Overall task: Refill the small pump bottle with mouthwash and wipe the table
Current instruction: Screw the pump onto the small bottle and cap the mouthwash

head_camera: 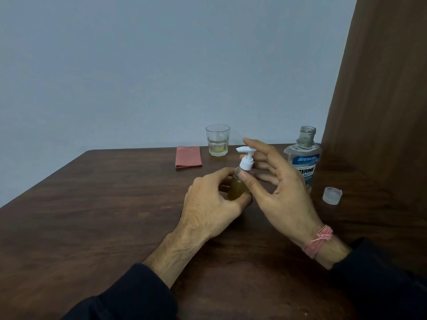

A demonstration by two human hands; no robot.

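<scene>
The small pump bottle (239,184), clear with yellowish liquid and a white pump head (246,158), stands upright on the brown table (104,215). My left hand (208,204) is wrapped around its body. My right hand (277,181) touches the bottle's neck with the thumb while its spread fingers hover beside the pump head. Behind the right hand stands the large mouthwash bottle (303,155), uncapped. Its translucent cap (332,195) lies on the table to the right. A folded pink cloth (188,156) lies near the back edge.
A glass tumbler (217,140) with a little yellowish liquid stands at the back, right of the cloth. A brown wooden panel (381,112) rises along the table's right side. A pale wall is behind.
</scene>
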